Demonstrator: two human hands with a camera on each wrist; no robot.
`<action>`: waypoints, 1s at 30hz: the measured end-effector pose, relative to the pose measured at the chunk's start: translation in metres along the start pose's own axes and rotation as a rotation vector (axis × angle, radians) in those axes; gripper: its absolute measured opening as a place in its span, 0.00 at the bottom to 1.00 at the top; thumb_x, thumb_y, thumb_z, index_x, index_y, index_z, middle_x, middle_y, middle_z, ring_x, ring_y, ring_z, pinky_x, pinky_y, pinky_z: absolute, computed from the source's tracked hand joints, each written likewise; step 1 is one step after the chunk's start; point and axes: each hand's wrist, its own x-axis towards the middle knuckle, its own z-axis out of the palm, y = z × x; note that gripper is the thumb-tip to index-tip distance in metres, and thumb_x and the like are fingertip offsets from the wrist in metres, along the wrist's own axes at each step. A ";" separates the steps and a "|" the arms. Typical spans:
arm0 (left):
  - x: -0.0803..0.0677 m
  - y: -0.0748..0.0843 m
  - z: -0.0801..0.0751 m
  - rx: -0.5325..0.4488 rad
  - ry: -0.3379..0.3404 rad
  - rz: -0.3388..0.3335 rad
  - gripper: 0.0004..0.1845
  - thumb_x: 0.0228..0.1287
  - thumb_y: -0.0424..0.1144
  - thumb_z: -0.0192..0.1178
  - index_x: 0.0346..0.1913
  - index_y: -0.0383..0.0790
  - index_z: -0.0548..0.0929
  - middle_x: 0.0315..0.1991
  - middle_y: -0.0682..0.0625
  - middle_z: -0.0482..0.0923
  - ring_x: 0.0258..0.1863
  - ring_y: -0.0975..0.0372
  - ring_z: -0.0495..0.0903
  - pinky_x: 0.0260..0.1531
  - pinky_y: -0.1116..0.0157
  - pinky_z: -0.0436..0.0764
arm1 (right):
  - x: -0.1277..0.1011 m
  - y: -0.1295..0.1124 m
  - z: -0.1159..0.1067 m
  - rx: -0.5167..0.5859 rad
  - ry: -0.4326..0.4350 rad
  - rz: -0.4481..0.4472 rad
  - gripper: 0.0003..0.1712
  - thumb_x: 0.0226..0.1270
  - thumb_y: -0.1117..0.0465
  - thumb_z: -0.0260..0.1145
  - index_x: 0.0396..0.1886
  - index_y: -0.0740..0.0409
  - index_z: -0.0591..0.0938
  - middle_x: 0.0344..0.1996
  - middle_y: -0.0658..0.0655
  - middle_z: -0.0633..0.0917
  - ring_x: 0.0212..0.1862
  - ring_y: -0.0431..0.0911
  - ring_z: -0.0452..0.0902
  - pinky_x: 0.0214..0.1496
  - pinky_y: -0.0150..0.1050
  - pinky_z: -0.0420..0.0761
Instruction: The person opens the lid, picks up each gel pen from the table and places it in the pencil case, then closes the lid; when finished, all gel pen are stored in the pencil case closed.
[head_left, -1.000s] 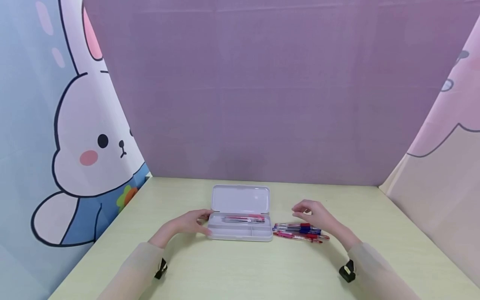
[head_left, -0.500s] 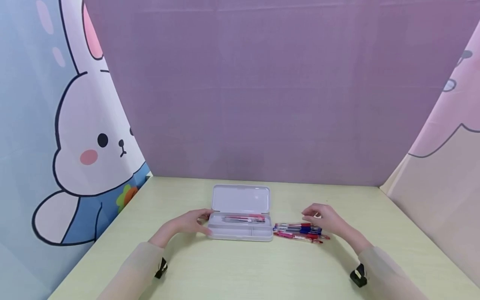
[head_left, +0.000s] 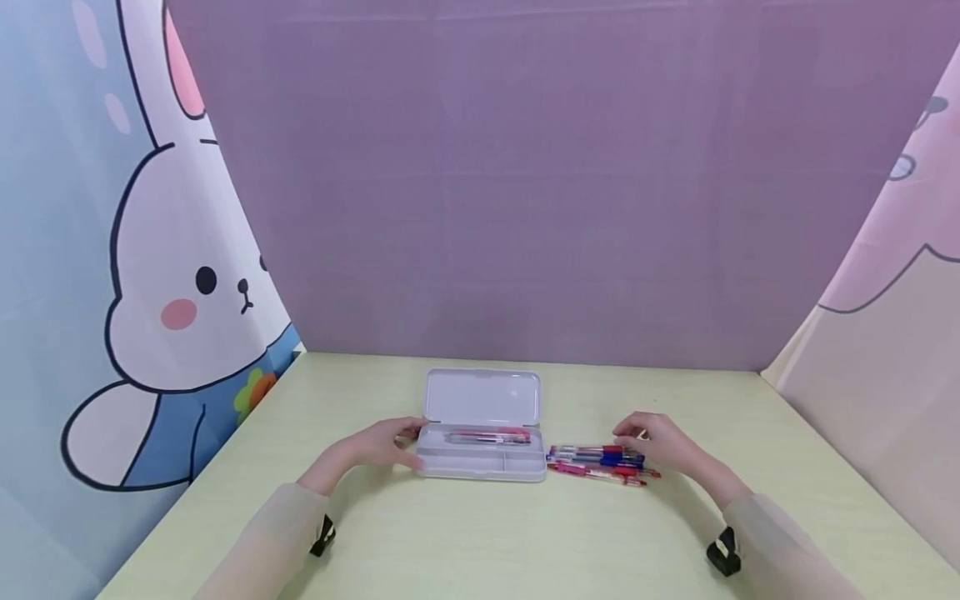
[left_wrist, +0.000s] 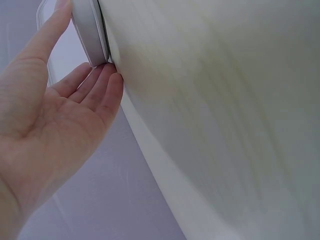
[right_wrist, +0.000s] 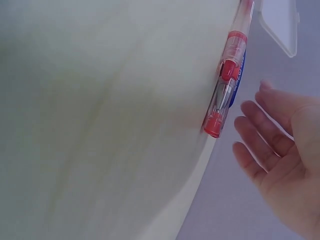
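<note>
**Two hands flank an open pencil case on a pale green counter**

Head view: at lower centre of the frame, a white plastic pencil case (head_left: pixel 482 454) lies open on the pale green counter (head_left: pixel 480 542), lid raised toward the purple backdrop (head_left: pixel 525 183), a red pen (head_left: pixel 491 436) inside its tray. The left hand (head_left: pixel 378 446) rests against the case's left end, fingers straight. Right of the case lies a cluster of red and blue pens (head_left: pixel 600 462); the right hand (head_left: pixel 660 442) hovers at their far end, fingers loosely bent, its grip empty. A cartoon rabbit curtain (head_left: pixel 150 292) fills the left edge.

Left wrist view: at upper left, straight fingertips (left_wrist: pixel 107 80) touch the case's edge (left_wrist: pixel 90 30), the grip wide.

Right wrist view: at right, the relaxed, open-palmed hand (right_wrist: pixel 285 150) sits near the pens (right_wrist: pixel 227 85) without touching.
</note>
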 end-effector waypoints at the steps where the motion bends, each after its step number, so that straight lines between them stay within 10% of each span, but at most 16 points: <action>1: 0.000 0.000 0.000 -0.001 0.000 -0.001 0.42 0.51 0.46 0.70 0.66 0.31 0.65 0.62 0.36 0.69 0.59 0.46 0.70 0.59 0.49 0.72 | 0.000 0.001 0.000 -0.004 -0.005 0.000 0.08 0.63 0.62 0.64 0.39 0.62 0.84 0.32 0.52 0.84 0.34 0.40 0.78 0.36 0.32 0.80; 30: -0.001 0.000 -0.001 -0.009 -0.003 -0.003 0.42 0.52 0.46 0.70 0.66 0.31 0.65 0.62 0.36 0.68 0.59 0.45 0.70 0.58 0.49 0.73 | 0.000 0.004 0.011 -0.157 -0.016 0.097 0.05 0.58 0.64 0.68 0.30 0.63 0.86 0.27 0.51 0.80 0.31 0.42 0.75 0.34 0.39 0.78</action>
